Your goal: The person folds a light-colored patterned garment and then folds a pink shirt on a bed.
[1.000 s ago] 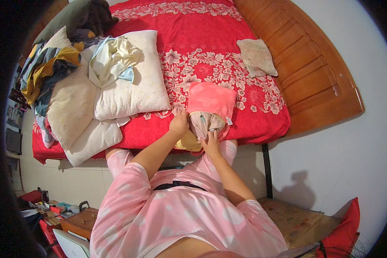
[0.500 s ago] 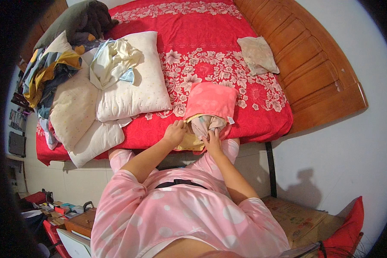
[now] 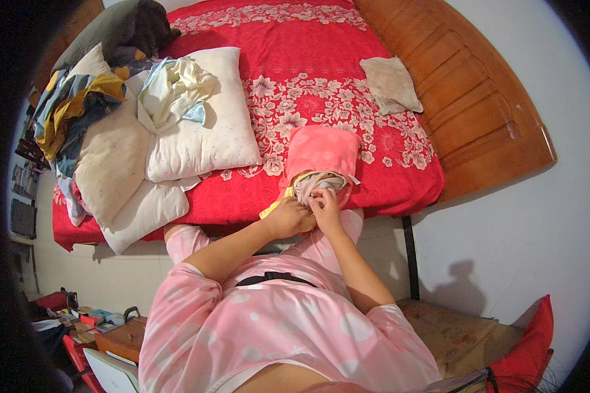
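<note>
A small pink pillowcase [image 3: 322, 150] lies at the bed's near edge, its mouth turned toward me. Inside that mouth a pale, patterned pillow [image 3: 320, 182] shows, bunched up. Yellow fabric [image 3: 272, 208] of the pillowcase's inner side hangs out at the lower left. My left hand [image 3: 290, 218] is closed on this yellow edge, knuckles up. Just right of it, my right hand [image 3: 325, 208] has its thumb and fingers pinched together at the opening; what sits between them is too small to make out. The two hands nearly touch.
The bed has a red floral sheet [image 3: 288, 46]. Cream pillows [image 3: 203, 144] with a crumpled pale cloth [image 3: 177, 92] lie left, beside heaped clothes [image 3: 78, 111]. A beige small pillow [image 3: 391, 85] rests by the wooden headboard [image 3: 472, 98]. A red cushion [image 3: 524, 347] is at lower right.
My left hand has moved right and slightly down, drawing the yellow edge toward my right hand. My right hand has risen a little from the pillow, fingers now pinched.
</note>
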The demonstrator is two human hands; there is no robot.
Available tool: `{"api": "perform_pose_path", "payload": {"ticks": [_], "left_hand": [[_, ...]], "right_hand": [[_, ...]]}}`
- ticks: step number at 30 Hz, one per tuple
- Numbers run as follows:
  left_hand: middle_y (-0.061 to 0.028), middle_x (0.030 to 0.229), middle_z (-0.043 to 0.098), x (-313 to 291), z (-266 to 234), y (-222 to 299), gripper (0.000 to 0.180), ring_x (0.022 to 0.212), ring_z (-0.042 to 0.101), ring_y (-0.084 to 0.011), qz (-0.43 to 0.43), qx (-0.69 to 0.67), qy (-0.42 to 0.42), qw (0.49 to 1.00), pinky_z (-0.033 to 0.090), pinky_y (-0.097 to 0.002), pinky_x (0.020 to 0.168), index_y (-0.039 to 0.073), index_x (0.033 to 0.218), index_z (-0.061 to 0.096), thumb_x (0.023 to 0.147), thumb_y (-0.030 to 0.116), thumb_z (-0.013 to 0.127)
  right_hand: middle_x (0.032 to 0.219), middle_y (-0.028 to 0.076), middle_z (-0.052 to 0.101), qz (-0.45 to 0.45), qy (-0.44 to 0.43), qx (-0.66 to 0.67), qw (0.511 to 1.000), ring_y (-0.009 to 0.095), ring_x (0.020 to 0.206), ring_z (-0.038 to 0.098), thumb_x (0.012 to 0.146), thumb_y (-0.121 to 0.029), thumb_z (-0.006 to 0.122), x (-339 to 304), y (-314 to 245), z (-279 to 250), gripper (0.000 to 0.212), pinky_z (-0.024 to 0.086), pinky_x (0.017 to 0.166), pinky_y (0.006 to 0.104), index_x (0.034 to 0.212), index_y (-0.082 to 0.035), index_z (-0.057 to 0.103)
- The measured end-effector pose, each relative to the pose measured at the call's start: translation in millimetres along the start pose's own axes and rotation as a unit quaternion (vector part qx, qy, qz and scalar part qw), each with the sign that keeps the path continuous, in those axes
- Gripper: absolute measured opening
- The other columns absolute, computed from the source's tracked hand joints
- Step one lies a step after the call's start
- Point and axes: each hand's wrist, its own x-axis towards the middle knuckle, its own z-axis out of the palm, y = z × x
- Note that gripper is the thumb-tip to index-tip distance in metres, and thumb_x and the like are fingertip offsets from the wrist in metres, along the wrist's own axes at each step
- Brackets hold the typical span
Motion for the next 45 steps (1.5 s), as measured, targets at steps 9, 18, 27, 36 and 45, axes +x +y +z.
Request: {"api": "perform_pose_path", "payload": {"ticks": [9,18,27,36,45], "left_hand": [[-0.0077,0.083,0.061,6.1,-32.5,0.6,0.014,0.087,0.057,-0.025,-0.054,-0.05,0.045,0.996,0.037,-0.0392,0.088,0.008,0.081,0.059,0.07,0.016,0.059],[-0.006,0.087,0.058,22.0,-25.1,-28.8,0.017,0.09,0.054,-0.0259,-0.062,-0.008,0.076,0.995,0.034,-0.0424,0.09,0.01,0.086,0.057,0.07,0.016,0.059],[-0.0092,0.09,0.056,47.0,-36.4,-50.1,0.023,0.092,0.052,-0.027,-0.138,0.013,0.187,0.973,0.034,-0.0427,0.091,0.009,0.089,0.057,0.069,0.015,0.063],[-0.0153,0.098,0.055,4.5,27.0,-80.2,0.044,0.091,0.056,-0.0283,-0.344,-0.243,0.188,0.887,0.046,-0.0348,0.08,0.001,0.11,0.048,0.073,0.012,0.069],[-0.0075,0.093,0.06,12.6,44.8,-79.5,0.037,0.081,0.059,-0.0157,-0.405,-0.657,0.235,0.591,0.049,-0.0289,0.071,0.002,0.109,0.051,0.083,0.024,0.064]], "right_hand": [[0.098,0.016,0.06,-0.108,-0.02,-0.173,0.979,0.034,0.085,0.057,0.086,-0.02,0.052,9.8,-1.3,-28.1,0.021,0.046,0.076,0.0397,0.095,-0.003,0.062],[0.096,0.009,0.062,-0.004,-0.15,-0.352,0.924,0.025,0.095,0.055,0.077,-0.023,0.062,15.5,-10.1,-93.5,0.02,0.035,0.082,0.039,0.093,-0.011,0.065],[0.09,0.007,0.057,-0.097,0.064,-0.319,0.941,0.027,0.089,0.054,0.07,-0.006,0.061,54.5,16.3,-79.8,0.018,0.037,0.08,0.0428,0.087,-0.01,0.06],[0.105,0.011,0.059,-0.024,0.008,-0.346,0.938,0.031,0.102,0.053,0.073,-0.011,0.06,36.0,39.6,-68.9,0.029,0.037,0.09,0.0414,0.102,-0.008,0.058],[0.101,0.01,0.061,-0.068,-0.051,-0.271,0.959,0.028,0.098,0.055,0.077,-0.031,0.064,44.9,6.2,-13.3,0.031,0.035,0.087,0.0431,0.1,-0.011,0.058]]}}
